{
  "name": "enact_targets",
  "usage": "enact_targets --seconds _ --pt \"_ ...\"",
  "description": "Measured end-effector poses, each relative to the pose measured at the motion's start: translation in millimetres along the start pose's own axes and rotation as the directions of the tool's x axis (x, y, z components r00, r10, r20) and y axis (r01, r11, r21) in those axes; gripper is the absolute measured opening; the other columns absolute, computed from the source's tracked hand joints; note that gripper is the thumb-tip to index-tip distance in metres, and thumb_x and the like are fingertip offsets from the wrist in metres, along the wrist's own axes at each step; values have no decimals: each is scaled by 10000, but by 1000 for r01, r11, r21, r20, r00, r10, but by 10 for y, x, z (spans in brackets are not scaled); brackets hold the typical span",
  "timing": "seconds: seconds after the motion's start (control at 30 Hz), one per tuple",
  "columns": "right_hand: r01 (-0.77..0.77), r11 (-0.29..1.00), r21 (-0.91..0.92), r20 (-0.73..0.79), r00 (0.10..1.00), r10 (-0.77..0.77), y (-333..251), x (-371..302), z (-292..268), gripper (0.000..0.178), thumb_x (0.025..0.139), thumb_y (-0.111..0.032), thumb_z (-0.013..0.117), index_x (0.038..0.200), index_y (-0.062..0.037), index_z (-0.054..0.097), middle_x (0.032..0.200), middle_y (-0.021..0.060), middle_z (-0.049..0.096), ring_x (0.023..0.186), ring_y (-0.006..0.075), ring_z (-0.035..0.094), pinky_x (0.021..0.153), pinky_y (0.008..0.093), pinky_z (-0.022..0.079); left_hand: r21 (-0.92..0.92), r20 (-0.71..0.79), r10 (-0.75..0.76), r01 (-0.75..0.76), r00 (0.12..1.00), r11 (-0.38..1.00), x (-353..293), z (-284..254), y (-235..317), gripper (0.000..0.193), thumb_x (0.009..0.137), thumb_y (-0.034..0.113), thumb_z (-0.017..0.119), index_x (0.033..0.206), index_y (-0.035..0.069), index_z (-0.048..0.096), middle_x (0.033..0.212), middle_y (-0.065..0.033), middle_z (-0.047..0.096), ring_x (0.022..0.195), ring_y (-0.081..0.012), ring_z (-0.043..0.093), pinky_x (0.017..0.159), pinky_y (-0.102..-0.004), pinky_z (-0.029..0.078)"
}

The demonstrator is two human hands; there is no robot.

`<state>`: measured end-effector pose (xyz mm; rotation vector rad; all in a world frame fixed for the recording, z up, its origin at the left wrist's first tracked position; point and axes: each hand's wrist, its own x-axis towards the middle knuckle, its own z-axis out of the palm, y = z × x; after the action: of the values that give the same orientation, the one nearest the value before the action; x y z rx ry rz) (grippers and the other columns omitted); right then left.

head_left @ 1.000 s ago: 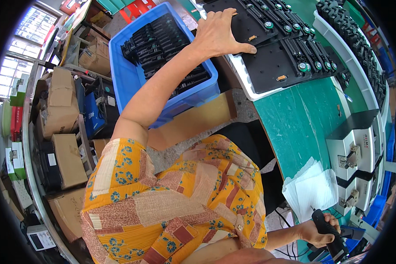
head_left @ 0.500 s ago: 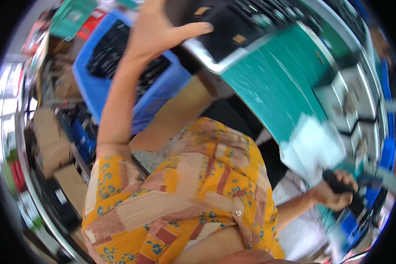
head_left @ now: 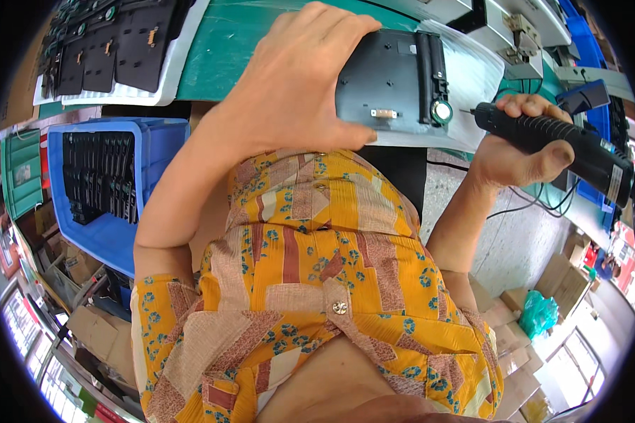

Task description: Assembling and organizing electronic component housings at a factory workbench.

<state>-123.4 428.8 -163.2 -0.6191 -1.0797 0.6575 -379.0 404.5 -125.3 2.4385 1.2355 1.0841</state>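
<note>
My left hand (head_left: pixel 307 81) is closed round the left side of a flat black plastic panel (head_left: pixel 367 84), its thumb at the near edge and its fingers at the far edge. The panel lies over a white foam sheet (head_left: pixel 473 60) on the green bench. A ribbed tube-shaped part runs along its right side, ending in a round silvery piece (head_left: pixel 441 111), and a small copper-coloured piece (head_left: pixel 383 113) sits near its front edge. My right hand (head_left: pixel 518 151) grips a black electric screwdriver (head_left: pixel 564 141), whose thin bit points left toward the round piece without touching it.
A white tray (head_left: pixel 169 77) of similar black panels stands at the far left on the green bench top (head_left: pixel 215 49). Below it is a blue bin (head_left: pixel 95 127) with stacked black parts. Metal fixtures (head_left: pixel 522 42) line the back right; black cables (head_left: pixel 543 201) hang at right.
The view has swung left. My left hand, spread and empty near the black panels before, is now on a panel over the foam sheet. The screwdriver has stayed in my right hand.
</note>
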Motion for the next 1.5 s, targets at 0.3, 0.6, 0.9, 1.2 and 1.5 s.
enact_targets --seconds 0.3,0.6,0.9,1.2,1.5 --pt "62 996 69 79 995 -67 45 86 7 557 884 -532 582 1086 -14 548 831 141 615 644 232 614 637 371 533 -70 342 -5 30 940 997 208 -98 -276 795 563 286 867 1207 -20 516 1122 -201 553 1057 -364 514 931 -426 397" --pt "63 983 172 175 980 -93 33 166 -34 604 896 -579 532 1132 -23 546 858 152 624 660 249 622 650 379 531 -128 31 276 -270 961 954 208 251 -478 708 600 261 852 1183 -5 552 1099 -179 573 1057 -365 518 932 -438 398" --pt "-22 959 282 231 972 -45 64 233 -74 721 859 -690 512 1161 -38 557 887 161 639 692 269 639 680 405 529 -140 -278 177 -222 944 965 79 582 -22 201 609 -8 751 776 93 703 710 0 580 692 -197 545 729 -347 431" --pt "-50 976 212 307 952 -18 -249 169 -46 779 804 -786 506 1122 -84 622 911 141 626 771 260 589 721 431 475 -148 -67 65 -75 996 986 37 226 281 267 694 56 738 953 57 674 822 -38 557 756 -237 541 701 -377 390" --pt "-47 975 217 372 928 -38 -205 224 -87 779 811 -779 504 1139 -81 616 929 144 626 787 264 587 727 436 471 -156 33 100 -94 994 983 186 272 249 165 685 14 697 830 81 656 750 -37 493 714 -223 517 676 -353 370"
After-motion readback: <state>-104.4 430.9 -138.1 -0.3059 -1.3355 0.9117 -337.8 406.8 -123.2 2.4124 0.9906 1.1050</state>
